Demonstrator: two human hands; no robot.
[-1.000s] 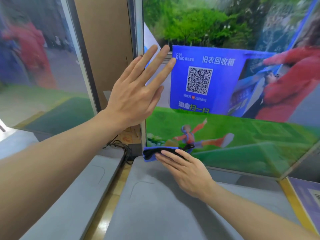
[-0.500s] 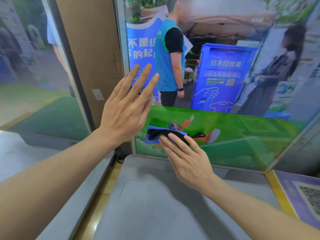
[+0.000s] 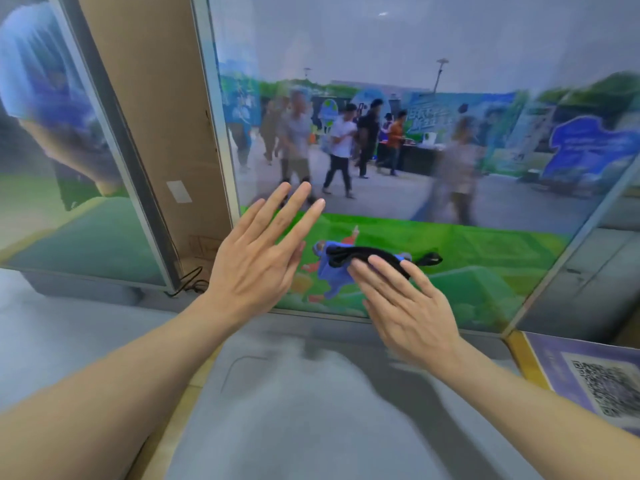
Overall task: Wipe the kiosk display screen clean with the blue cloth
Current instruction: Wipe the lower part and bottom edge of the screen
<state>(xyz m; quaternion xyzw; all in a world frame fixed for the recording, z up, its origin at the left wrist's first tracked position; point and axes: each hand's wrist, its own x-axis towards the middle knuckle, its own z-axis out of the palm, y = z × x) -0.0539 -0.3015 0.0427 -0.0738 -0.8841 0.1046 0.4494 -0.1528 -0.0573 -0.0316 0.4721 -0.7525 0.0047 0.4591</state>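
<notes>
The right hand [image 3: 407, 308] is pressing the blue cloth [image 3: 337, 273] flat against the kiosk display screen [image 3: 433, 161], its fingers straight and lying close together, fingertips on the cloth's dark upper fold; nothing is being pinched. The cloth is lying just beyond and to the left of those fingertips, low on the screen over the green band, a little above the bottom frame. Its long axis is running left to right, with a dark strap end trailing off to the right. The left hand [image 3: 258, 261] is spreading flat, fingers apart, just left of the cloth near the screen's left edge; whether it is touching the glass I cannot tell. The right hand is the nearer one, so the wipe probably belongs to it, sweeping along that axis.
</notes>
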